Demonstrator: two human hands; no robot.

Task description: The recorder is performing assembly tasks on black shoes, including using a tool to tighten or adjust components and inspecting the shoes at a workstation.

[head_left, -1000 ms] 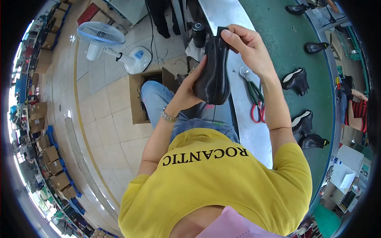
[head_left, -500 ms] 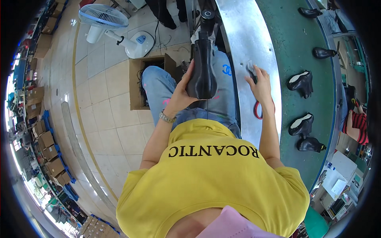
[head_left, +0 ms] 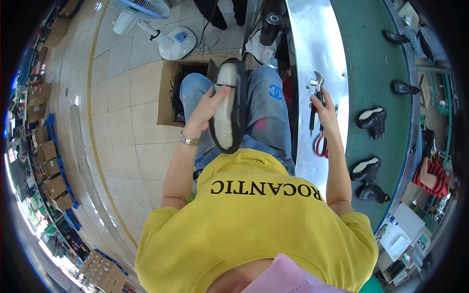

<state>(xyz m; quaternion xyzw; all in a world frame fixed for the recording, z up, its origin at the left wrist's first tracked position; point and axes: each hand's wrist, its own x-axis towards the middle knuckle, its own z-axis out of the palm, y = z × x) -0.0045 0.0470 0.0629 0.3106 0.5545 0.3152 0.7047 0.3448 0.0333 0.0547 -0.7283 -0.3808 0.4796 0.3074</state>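
Observation:
My left hand grips a black shoe over my lap, its pale sole turned up and the thumb lying on it. Over the metal bench on the right, my right hand is closed round a pair of lasting pincers. Their metal jaws and hammer-like knob point away from me, and a dark handle hangs below the fingers. Scissors with red handles lie on the metal bench beside my right wrist.
Several black shoes rest on the green surface beyond the metal bench. An open cardboard box stands left of my knees. A fan and a person's legs are ahead. Another person in red-striped clothing is at far right.
My left hand has turned the shoe from upper-side up to sole up and brought it closer to me. My right hand has closed round the pincers and raised them from the bench.

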